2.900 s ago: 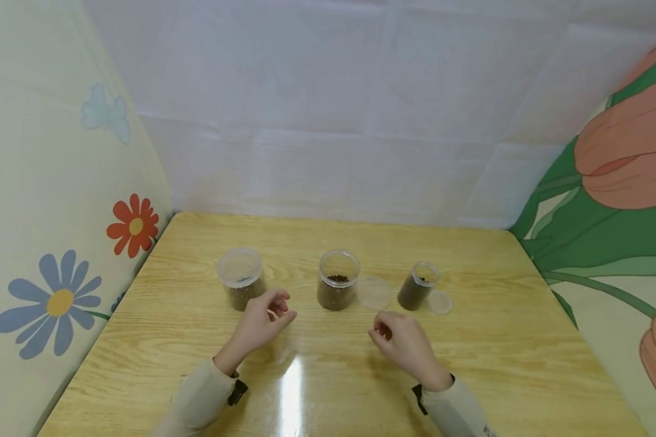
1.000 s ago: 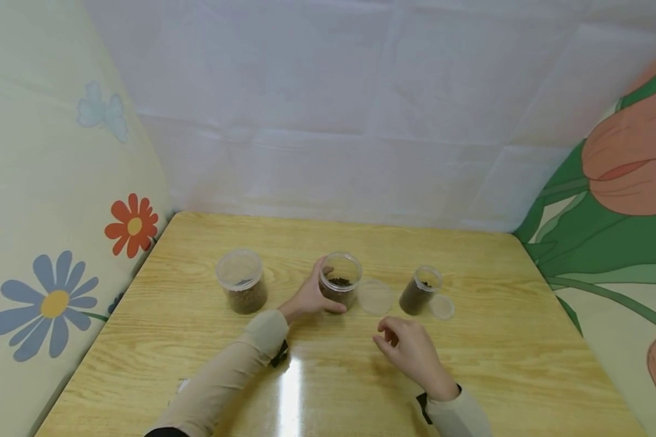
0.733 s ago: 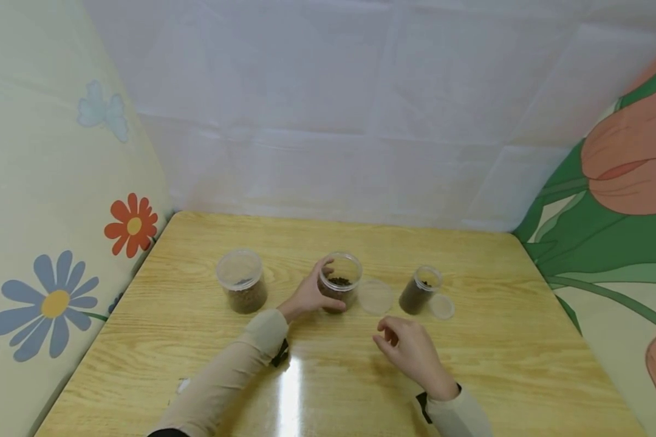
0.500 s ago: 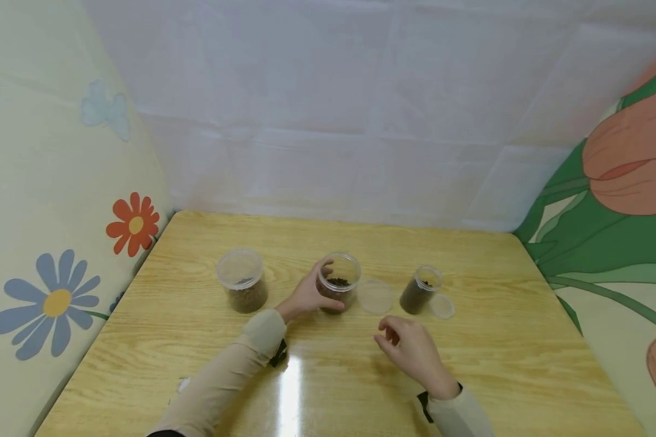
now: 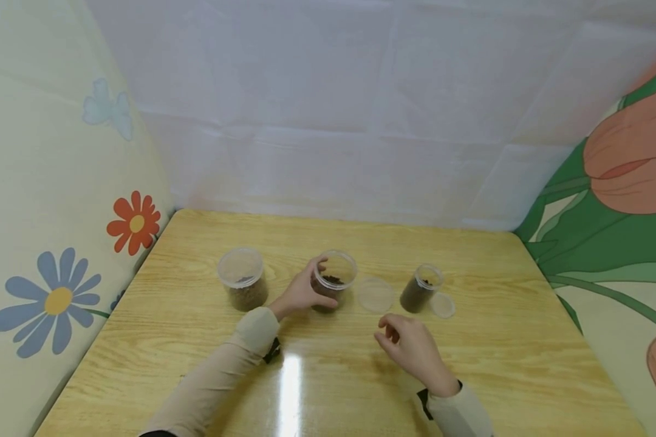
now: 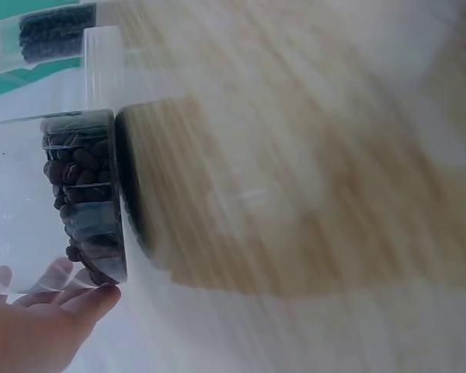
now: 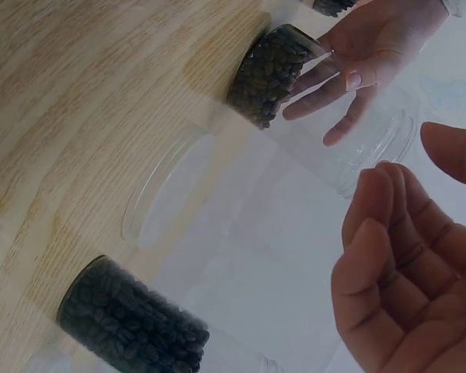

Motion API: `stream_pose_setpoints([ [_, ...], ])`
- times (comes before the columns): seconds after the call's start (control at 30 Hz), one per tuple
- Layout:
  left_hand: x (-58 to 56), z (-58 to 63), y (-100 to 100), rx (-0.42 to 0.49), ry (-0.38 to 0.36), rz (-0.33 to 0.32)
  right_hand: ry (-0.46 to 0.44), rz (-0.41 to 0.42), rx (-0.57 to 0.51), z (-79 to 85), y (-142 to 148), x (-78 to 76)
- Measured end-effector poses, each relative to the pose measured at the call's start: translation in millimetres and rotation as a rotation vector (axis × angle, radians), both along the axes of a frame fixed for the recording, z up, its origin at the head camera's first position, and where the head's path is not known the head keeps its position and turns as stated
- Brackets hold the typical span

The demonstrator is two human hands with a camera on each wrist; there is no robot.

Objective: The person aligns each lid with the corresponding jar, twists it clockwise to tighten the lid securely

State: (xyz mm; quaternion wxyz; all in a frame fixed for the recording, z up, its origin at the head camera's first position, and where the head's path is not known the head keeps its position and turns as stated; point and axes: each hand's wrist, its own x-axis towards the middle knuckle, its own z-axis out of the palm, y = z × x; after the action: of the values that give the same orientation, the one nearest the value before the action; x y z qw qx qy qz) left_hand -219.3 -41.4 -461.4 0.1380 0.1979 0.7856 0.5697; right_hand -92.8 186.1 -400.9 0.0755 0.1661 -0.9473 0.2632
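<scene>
My left hand (image 5: 297, 293) grips the middle clear jar (image 5: 340, 295), thumb in front and fingers behind. Dark coffee beans (image 6: 81, 179) fill its lower part and its top is uncovered. It leans slightly; whether its base is wholly off the table I cannot tell. A translucent round lid (image 5: 376, 295) lies just right of it. My right hand (image 5: 410, 346) hovers in front of the lid with loosely curled fingers (image 7: 365, 256), holding nothing. To the right stands a narrower jar (image 7: 132, 318) of dark beans, uncovered, with a small lid (image 5: 443, 305) beside it.
A wide jar (image 5: 247, 294) with dark contents stands at the left, its top seemingly covered by a translucent lid. Everything is on a wood-grain table (image 5: 317, 388). A white cloth (image 5: 328, 121) hangs behind, with flower-patterned cloths (image 5: 38, 182) at the sides.
My left hand went from beside the left jar to the middle jar and took hold of it. The jar has shifted slightly left and tilted. My right hand has barely moved.
</scene>
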Motion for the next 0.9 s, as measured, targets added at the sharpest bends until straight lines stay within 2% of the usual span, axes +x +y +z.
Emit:
stream_pose_setpoints([
  [0.23, 0.5, 4.0, -4, -0.024, 0.004, 0.0, -0.021, -0.008, 0.003, 1.1, 0, -0.1],
  [0.57, -0.2, 10.6, -10, -0.125, 0.093, 0.024, -0.015, -0.022, 0.027, -0.3, 3, -3.3],
  [0.77, 2.8, 17.3, -10, -0.163, 0.126, 0.023, -0.004, -0.021, 0.042, -0.1, 6, -10.9],
  [0.9, 3.0, 17.4, -10, -0.197, 0.157, 0.02, -0.013, -0.006, 0.063, -1.3, 8, -19.8],
])
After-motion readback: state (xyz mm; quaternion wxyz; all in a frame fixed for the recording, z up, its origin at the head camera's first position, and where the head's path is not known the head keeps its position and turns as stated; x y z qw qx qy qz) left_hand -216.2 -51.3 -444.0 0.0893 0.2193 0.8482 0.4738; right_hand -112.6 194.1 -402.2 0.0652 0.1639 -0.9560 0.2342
